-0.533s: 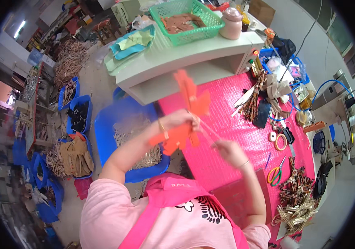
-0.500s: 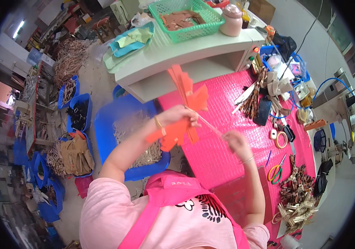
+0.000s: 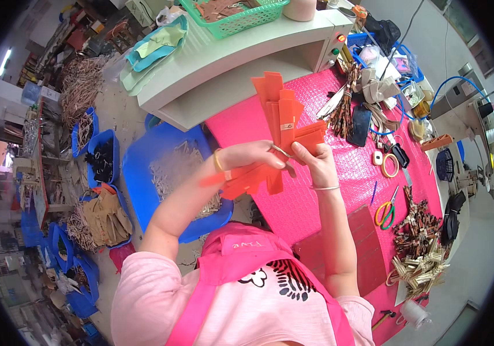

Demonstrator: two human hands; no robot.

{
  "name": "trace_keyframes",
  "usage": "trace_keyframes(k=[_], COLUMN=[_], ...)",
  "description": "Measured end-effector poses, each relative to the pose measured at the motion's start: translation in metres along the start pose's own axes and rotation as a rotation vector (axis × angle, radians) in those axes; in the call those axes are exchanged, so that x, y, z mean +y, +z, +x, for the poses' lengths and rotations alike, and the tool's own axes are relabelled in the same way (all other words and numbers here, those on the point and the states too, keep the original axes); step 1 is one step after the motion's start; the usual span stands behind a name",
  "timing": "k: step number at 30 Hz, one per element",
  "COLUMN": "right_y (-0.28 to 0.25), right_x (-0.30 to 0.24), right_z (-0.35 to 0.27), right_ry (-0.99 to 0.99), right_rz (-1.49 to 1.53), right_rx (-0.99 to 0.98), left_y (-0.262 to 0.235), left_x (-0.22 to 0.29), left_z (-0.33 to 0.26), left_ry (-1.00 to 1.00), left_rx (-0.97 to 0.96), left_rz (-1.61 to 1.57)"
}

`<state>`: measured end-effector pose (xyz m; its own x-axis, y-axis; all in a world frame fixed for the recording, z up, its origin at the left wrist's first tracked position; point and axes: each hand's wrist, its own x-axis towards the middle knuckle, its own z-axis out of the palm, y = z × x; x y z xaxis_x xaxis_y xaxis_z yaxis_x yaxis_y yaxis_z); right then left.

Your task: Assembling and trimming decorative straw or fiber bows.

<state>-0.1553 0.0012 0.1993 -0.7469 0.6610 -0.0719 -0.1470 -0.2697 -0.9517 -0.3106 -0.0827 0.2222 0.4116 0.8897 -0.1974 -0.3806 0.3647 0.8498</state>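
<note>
A bundle of flat orange strips (image 3: pixel 281 109) is held over the table, fanning out above and below my hands. My left hand (image 3: pixel 253 155) is closed around its middle. Close against it, my right hand (image 3: pixel 316 161) is closed on the strips too, its thumb pressed on their face. A thin band (image 3: pixel 281 151) crosses the bundle between the two hands; how far it wraps round is hidden by the fingers. Small pale tags show on some strips.
Beneath is a pink-covered table (image 3: pixel 339 190) with scissors (image 3: pixel 386 210), a tape roll (image 3: pixel 390 165) and strip bundles (image 3: pixel 417 254) at right. A whitish machine housing (image 3: pixel 229 75) stands at the far side, bearing a green basket (image 3: pixel 235 23). A blue tub (image 3: pixel 137 190) sits at left.
My right hand has come in from the right, where it held the thin band stretched out, and now meets the strips beside my left hand. The upper strips have spread upright.
</note>
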Motion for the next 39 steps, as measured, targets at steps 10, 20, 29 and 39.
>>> trace_keyframes(k=[10, 20, 29, 39], right_y=[0.004, 0.002, -0.007, -0.043], right_x=[-0.035, -0.037, -0.043, -0.011], right_z=[-0.015, -0.002, -0.039, -0.033], right_ry=[-0.134, -0.107, -0.454, -0.338], right_rz=[-0.104, -0.338, -0.978, -0.725], right_rx=[0.144, 0.125, -0.28, 0.29], left_y=[-0.022, 0.01, 0.002, 0.014], left_x=[-0.006, -0.002, -0.039, -0.031], left_z=[-0.045, 0.007, 0.018, 0.034], left_ry=[0.139, 0.013, 0.018, 0.203], left_rx=[-0.183, 0.106, 0.397, 0.459], left_rz=[-0.231, 0.141, 0.073, 0.063])
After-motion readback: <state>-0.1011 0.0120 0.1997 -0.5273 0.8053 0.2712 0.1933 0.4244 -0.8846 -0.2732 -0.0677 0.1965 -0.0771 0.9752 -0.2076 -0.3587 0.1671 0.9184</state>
